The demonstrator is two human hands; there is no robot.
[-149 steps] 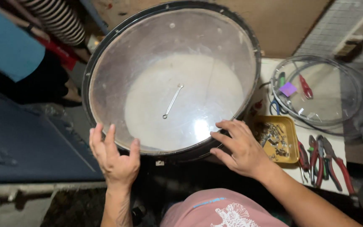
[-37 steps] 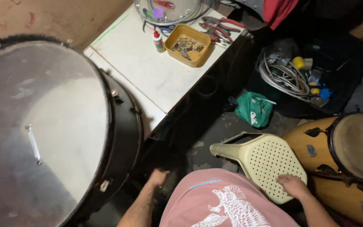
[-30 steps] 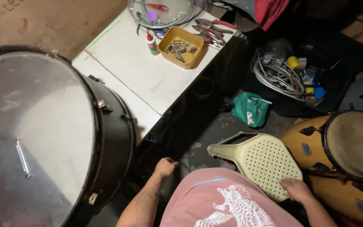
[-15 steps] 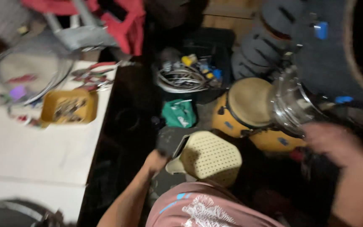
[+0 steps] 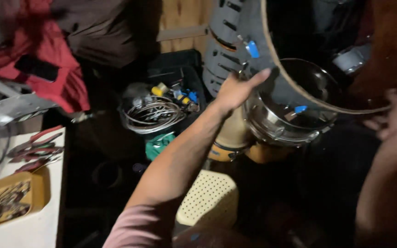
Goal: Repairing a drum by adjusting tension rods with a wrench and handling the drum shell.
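Drum shell: glossy chrome metal. Stool seat: matt perforated cream plastic. Tray: yellow plastic. Cloth: red fabric.

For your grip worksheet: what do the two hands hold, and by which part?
Both hands, left and right, are at the rim of a large hoop; a closed grip cannot be told.

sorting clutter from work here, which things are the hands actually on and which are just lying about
In hand:
left hand against the big drum shell
right hand at its rim
shiny drum just below

Lying about:
coiled cables
pliers
yellow tray
perforated stool
red cloth
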